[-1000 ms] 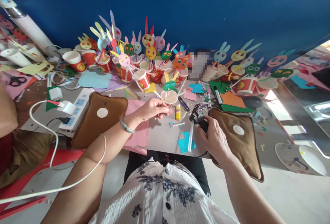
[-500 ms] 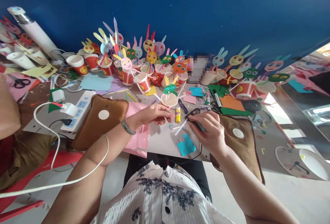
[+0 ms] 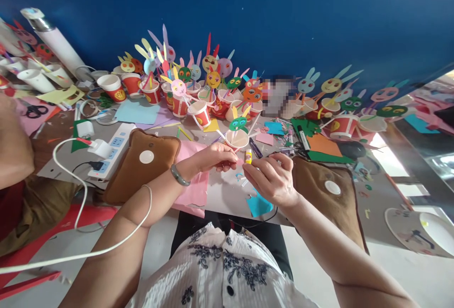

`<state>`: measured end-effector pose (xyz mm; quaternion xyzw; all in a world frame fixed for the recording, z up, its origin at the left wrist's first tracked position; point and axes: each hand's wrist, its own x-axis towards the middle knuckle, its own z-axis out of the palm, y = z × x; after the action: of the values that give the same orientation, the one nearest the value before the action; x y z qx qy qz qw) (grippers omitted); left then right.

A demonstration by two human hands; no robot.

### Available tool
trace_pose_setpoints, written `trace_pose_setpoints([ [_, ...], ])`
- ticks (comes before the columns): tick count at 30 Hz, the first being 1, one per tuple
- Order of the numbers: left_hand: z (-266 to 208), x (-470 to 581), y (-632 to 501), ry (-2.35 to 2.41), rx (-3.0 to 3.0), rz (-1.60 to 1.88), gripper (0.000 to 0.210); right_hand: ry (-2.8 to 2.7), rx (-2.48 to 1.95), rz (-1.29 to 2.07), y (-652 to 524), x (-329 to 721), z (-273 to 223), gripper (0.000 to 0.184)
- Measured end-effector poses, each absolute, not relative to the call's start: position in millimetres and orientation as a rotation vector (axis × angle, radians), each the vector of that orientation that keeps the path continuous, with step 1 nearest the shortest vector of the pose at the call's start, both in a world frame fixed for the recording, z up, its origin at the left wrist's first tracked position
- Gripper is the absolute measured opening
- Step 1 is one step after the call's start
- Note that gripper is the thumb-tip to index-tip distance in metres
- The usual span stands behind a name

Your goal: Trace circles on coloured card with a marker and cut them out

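My left hand (image 3: pixel 218 157) is closed in a pinch in front of a paper cup (image 3: pixel 237 139) that carries a green bunny face (image 3: pixel 237 124) with yellow ears. A small pinkish bit shows at its fingertips, too small to name. My right hand (image 3: pixel 271 179) is close by on the right, fingers bent and tips together; whatever they hold, if anything, is hidden. Just behind its fingertips a yellow glue stick (image 3: pixel 248 156) stands on the table. A torn blue paper piece (image 3: pixel 260 204) lies below my right hand, partly covered by it.
Several bunny cups line the blue wall (image 3: pixel 227 10). A brown hot-water bag (image 3: pixel 156 149) and a white power strip (image 3: pixel 117 145) lie left, another brown bag (image 3: pixel 319 180) right. A white cable (image 3: pixel 106 251) crosses my left arm. A person's arm (image 3: pixel 14 142) shows far left.
My right hand has let go of the black glue gun and moved left toward my left hand. My left hand keeps its pinch. The view has shifted slightly.
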<state>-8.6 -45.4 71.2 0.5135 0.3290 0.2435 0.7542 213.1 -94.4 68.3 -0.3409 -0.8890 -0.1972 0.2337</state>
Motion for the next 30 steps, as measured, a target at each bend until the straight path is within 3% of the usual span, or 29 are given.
trace_pose_setpoints([
  [6, 72, -9, -46, 0.694, 1.117, 0.535, 0.021, -2.387, -0.881, -0.522, -92, 208, 70, 0.012],
  [13, 72, -9, -44, 0.718, 1.093, 0.548, 0.025, -2.063, -1.113, 0.001, -92, 199, 70, 0.013],
  [17, 73, -10, -44, 0.721, 1.091, 0.544, 0.026, -2.110, -1.042, -0.184, -88, 200, 67, 0.005],
  [20, 76, -10, -45, 0.717, 1.099, 0.528, 0.025, -2.157, -0.942, -0.344, -85, 201, 66, 0.011],
  [24, 78, -9, -46, 0.710, 1.112, 0.519, 0.023, -2.190, -0.918, -0.315, -85, 199, 68, 0.011],
  [27, 75, -9, -45, 0.712, 1.113, 0.523, 0.026, -2.114, -1.016, -0.042, -87, 197, 68, 0.009],
  [30, 71, -9, -44, 0.726, 1.114, 0.559, 0.032, -1.839, -1.241, 0.494, -88, 195, 65, 0.013],
])
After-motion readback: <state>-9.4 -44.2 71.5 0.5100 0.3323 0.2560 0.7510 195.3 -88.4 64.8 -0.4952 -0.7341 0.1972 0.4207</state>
